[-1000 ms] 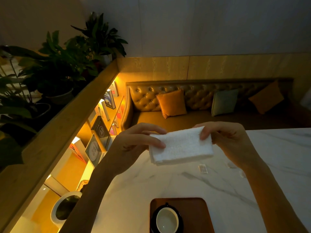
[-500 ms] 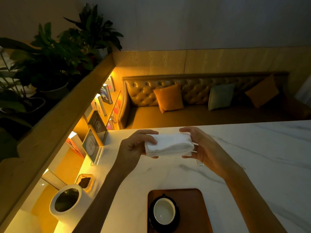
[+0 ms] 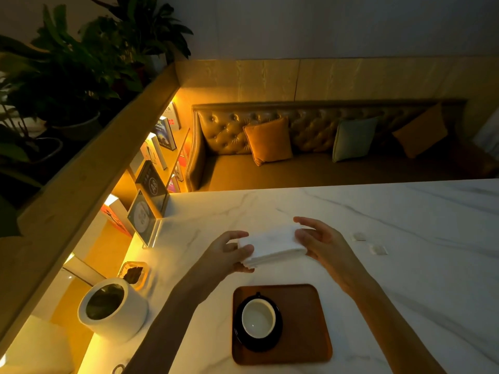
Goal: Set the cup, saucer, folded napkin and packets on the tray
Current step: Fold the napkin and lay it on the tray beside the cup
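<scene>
Two hands are sharing the folded napkin (image 3: 271, 248): the left hand (image 3: 229, 252) is pinching its near left end between thumb and fingers, while the right hand (image 3: 322, 245) is cupping the opposite end, fingers curled over the top. Gripping from both ends is probably keeping the layers stacked so the fold does not spring open. The napkin is sitting low over the desk (image 3: 405, 279); whether it is touching the marble I cannot tell.

Just nearer the body than the hands, the wooden tray (image 3: 310, 333) is lying flat with the white cup (image 3: 258, 318) standing on the dark saucer (image 3: 243, 341) toward its left side, which is leaving the tray's right half bare, seemingly room for the napkin. Beyond the right hand, two small packets (image 3: 378, 249) are resting on the desk, near each other and well apart from the tray, apparently waiting their turn. Farther off past the left hand, a white pot (image 3: 113, 309) is standing at the desk's edge.
</scene>
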